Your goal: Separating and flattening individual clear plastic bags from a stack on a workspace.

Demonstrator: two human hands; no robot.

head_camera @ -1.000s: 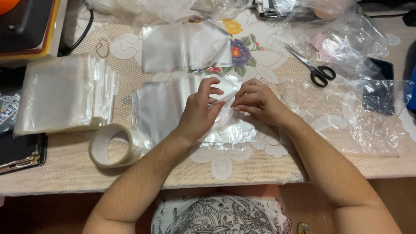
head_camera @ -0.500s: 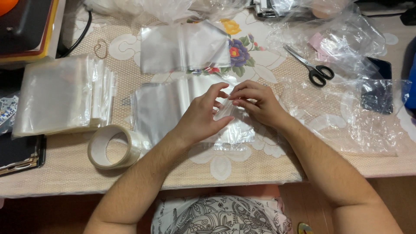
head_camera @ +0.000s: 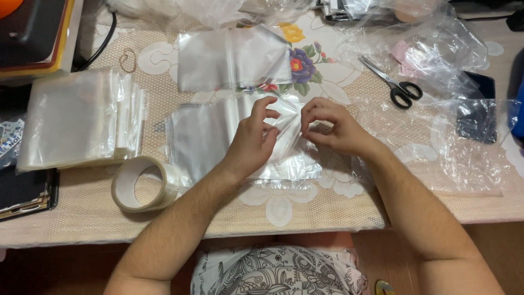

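Since half a second ago: hands drawn slightly apart, a strip of film now stretched between them. Left hand [head_camera: 252, 143] fingers [head_camera: 264, 105] curled and pinching the clear plastic bag [head_camera: 203, 136]; right hand [head_camera: 334, 130] fingers [head_camera: 314, 109] bent, pinching the same bag's edge. Bag lying flat on the surface [head_camera: 82, 210], mostly left of and beneath both hands. Above the fingers, a second clear flat bag [head_camera: 232, 60]. Far left of the fingers, a stack of clear bags [head_camera: 76, 123]; below that, a tape roll [head_camera: 139, 184], pale and ring-shaped. Right of the fingers, black-handled scissors [head_camera: 394, 83] among crumpled clear wrap [head_camera: 436, 49]. No readable labels.
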